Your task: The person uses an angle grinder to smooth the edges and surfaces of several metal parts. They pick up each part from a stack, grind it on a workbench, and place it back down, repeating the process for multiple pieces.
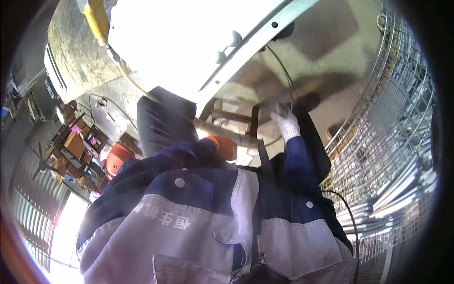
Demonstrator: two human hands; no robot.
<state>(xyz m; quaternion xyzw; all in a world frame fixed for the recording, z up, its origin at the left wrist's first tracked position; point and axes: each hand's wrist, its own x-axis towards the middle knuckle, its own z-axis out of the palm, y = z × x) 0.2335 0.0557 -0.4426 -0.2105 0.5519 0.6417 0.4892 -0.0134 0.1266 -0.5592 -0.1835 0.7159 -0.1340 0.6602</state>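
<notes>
our white-gloved right hand (285, 120) at two o'clock looks curled by one dark cable (287, 74), grasp unclear; our orange-gloved left hand (222, 147), near centre, hides its fingers, so we cannot tell. both look apart from one glaring panel (165, 42) at eleven; what is done or left, we cannot judge. we count two grey knobs (234, 38) on it, one yellow tool (97, 21) past ten, one mesh cage (406, 61) at three.

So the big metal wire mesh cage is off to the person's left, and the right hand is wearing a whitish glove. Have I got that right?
Not quite: the wire mesh cage is off to the person's right, not the left, as the head view shows. The right hand is indeed wearing a whitish glove.
</notes>
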